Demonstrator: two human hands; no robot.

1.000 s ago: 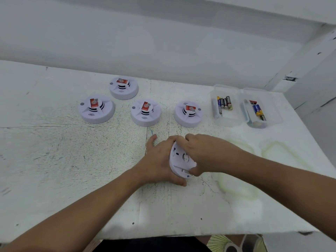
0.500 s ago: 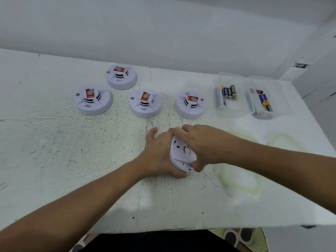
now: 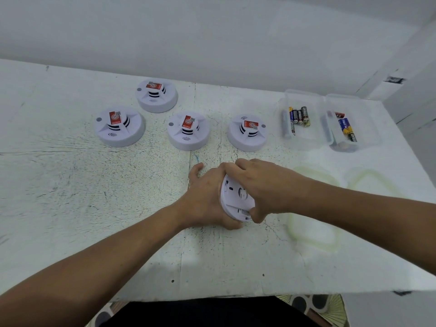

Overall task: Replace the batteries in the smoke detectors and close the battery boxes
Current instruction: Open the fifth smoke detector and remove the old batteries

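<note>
Compared with half a second ago, little differs. The left hand and right hand keep the same clasp on the white round plastic smoke detector. It stays stood on its edge, at the same tilt, near the middle of the speckled white tabletop.

Its flat back faces right and towards the camera, showing moulded recesses and a small printed strip near the lower edge. The left hand cups the domed face from 9 o'clock, fingers curled behind it. The right hand covers the back from 3 o'clock, fingers hooked over the top rim and thumb pressed at the lower edge beside the strip.

Four more white detectors lie dome up, each with a red label on its raised centre:
- At 10 o'clock from the hands is the leftmost detector.
- At 11 o'clock are the far detector and the nearer detector.
- At 12 o'clock is the fourth detector.

At 1 o'clock a clear plastic box holds small batteries lying side by side. Touching it at 2 o'clock, a second clear box holds a blue-and-yellow battery.
</note>
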